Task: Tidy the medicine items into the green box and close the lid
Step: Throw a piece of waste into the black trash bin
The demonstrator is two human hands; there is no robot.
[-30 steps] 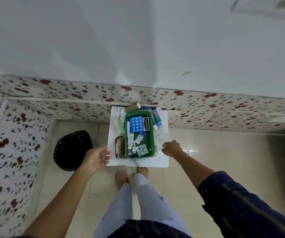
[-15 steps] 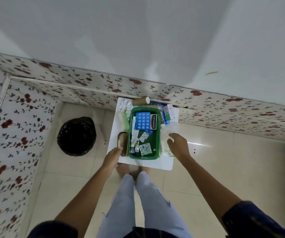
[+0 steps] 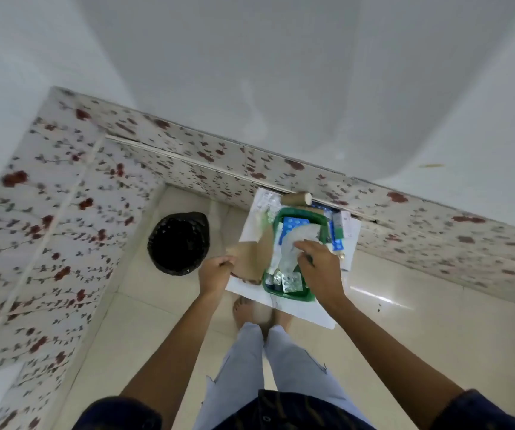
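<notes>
The green box [image 3: 293,294] stands open on a small white table [image 3: 307,313]. Inside lie a blue blister pack [image 3: 293,224] and silver pill strips [image 3: 292,280]. My right hand [image 3: 321,270] is over the box and pinches a white translucent packet [image 3: 299,240] that rests on the contents. My left hand [image 3: 216,271] is at the box's left side, gripping a brown sheet-like wrap [image 3: 251,254] lifted off the table. No lid can be made out.
A brown roll [image 3: 296,198] lies behind the box by the flowered wall. Small medicine cartons [image 3: 338,232] sit right of the box and clear blister strips [image 3: 265,201] at the back left. A black bin [image 3: 178,243] stands on the floor to the left. My feet are under the table.
My right hand moved from the table's right side to over the box, now with the white packet. My left hand closed on the brown wrap and raised it. The camera tilted.
</notes>
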